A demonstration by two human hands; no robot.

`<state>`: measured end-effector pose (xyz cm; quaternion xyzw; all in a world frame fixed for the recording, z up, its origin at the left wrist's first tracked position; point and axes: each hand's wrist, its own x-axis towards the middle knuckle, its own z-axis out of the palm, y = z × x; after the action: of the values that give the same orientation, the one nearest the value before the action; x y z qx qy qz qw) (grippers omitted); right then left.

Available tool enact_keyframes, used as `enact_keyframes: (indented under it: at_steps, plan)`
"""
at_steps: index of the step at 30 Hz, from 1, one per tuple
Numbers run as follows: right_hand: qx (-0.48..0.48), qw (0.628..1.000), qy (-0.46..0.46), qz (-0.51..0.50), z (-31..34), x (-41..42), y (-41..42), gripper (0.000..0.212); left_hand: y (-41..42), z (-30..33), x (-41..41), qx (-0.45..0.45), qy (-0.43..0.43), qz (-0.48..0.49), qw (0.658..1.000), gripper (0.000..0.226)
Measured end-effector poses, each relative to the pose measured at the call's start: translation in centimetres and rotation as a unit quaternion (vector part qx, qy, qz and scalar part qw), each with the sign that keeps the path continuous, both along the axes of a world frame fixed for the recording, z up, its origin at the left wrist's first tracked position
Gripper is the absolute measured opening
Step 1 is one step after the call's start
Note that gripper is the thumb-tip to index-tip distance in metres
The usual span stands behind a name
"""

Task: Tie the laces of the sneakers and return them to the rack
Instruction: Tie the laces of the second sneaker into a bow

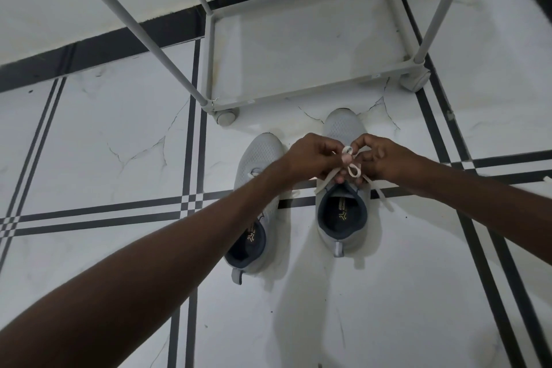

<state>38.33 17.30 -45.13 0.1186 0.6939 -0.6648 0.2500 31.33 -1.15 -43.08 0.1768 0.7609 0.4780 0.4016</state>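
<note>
Two pale grey mesh sneakers with dark navy linings stand side by side on the white marble-look floor (89, 134) with black stripe inlay, toes toward the pale grey metal-tube rack (310, 48). Right sneaker (342, 227) sits just before the rack's bottom shelf; left sneaker (257, 176) lies partly under the left forearm. Both hands meet over the right sneaker's tongue. Left hand (313, 158) pinches a loop of off-white flat lace (352, 172); right hand (379, 158) grips the same lace, fingers curled closed. Loose ends trail off both sides.
</note>
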Motion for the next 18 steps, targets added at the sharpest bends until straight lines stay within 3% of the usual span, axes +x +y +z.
enact_keyframes:
  at_steps: [4, 9, 12, 14, 18]
  plan:
    - [-0.006, 1.000, -0.029, -0.008, -0.1, -0.1, 0.0, 0.015, 0.6, 0.3, 0.0, -0.095, 0.309, -0.092, 0.942, 0.012]
    - [-0.028, 0.998, -0.058, -0.028, 0.2, -0.4, -0.5, 0.021, 0.9, -0.6, 1.8, -0.096, 0.458, -0.092, 0.879, 0.006]
    - [-0.019, 0.998, -0.062, 0.019, 0.2, -0.5, -0.3, 0.034, 1.2, -1.0, 2.3, -0.098, 0.490, -0.051, 0.865, 0.006]
    - [-0.023, 0.998, -0.060, 0.015, -0.1, -0.7, -0.1, 0.037, 1.3, -1.1, 2.5, -0.095, 0.470, -0.010, 0.877, 0.008]
    - [0.084, 0.996, 0.023, -0.030, 0.0, -0.4, 0.1, 0.013, 0.9, -1.3, 3.0, -0.061, 0.357, 0.105, 0.926, 0.015]
